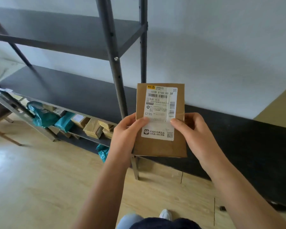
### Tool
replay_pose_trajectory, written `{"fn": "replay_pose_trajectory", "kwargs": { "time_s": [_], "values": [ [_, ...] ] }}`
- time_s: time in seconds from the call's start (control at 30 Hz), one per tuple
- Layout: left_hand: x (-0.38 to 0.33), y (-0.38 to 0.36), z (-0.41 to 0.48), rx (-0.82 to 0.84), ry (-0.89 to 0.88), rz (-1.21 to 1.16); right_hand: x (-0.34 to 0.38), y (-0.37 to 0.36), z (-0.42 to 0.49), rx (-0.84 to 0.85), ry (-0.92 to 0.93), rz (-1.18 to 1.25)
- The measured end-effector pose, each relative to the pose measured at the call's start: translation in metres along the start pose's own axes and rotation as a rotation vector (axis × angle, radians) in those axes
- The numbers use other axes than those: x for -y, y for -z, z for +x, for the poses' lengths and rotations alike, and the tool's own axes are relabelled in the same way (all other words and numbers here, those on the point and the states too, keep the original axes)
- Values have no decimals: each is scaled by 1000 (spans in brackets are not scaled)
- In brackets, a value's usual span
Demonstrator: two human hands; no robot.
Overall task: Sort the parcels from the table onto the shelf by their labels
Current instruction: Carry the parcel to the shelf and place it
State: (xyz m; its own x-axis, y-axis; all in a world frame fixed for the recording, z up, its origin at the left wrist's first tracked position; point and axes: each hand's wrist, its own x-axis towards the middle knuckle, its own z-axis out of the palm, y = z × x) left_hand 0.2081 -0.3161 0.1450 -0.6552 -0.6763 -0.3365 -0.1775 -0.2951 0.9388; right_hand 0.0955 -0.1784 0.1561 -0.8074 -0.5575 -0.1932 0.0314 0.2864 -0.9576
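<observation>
We hold a flat brown cardboard parcel (160,119) up in front of us with both hands, its face turned toward us and its long side upright. Our left hand (125,134) clasps the parcel's left edge, the thumb pressed flat across the front and the other fingers curled out of sight behind. Our right hand (196,133) takes the right edge the same way, thumb tip laid on the front. Both thumbs rest on the white printed shipping label (160,113) stuck to the parcel (we can read "102B G155-00 28" along its top and "G155" lower on the left), which carries barcodes and a small square code near the bottom.

The parcel sits in the air in front of the dark grey metal shelving unit (112,63), near its right-hand front post. The two upper boards in view are bare. On the low board to the left lie several parcels: teal plastic mailer bags (43,114) and small brown taped cardboard boxes (92,128), packed close together. Another teal bag (102,152) shows below that board, though we cannot tell whether it touches the pale wood-patterned floor (40,179). A black mat (238,146) lies along the white wall to the right.
</observation>
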Motion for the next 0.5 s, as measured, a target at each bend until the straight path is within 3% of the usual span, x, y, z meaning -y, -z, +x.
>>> {"fn": "replay_pose_trajectory", "kwargs": {
  "time_s": [0.2,0.5],
  "values": [
    [1,75,-30,-69,-30,-3,15,-68,-28,68,-4,17],
    [19,250,-97,-260,-21,-60,19,-240,-98,267,-47,37]
  ]
}}
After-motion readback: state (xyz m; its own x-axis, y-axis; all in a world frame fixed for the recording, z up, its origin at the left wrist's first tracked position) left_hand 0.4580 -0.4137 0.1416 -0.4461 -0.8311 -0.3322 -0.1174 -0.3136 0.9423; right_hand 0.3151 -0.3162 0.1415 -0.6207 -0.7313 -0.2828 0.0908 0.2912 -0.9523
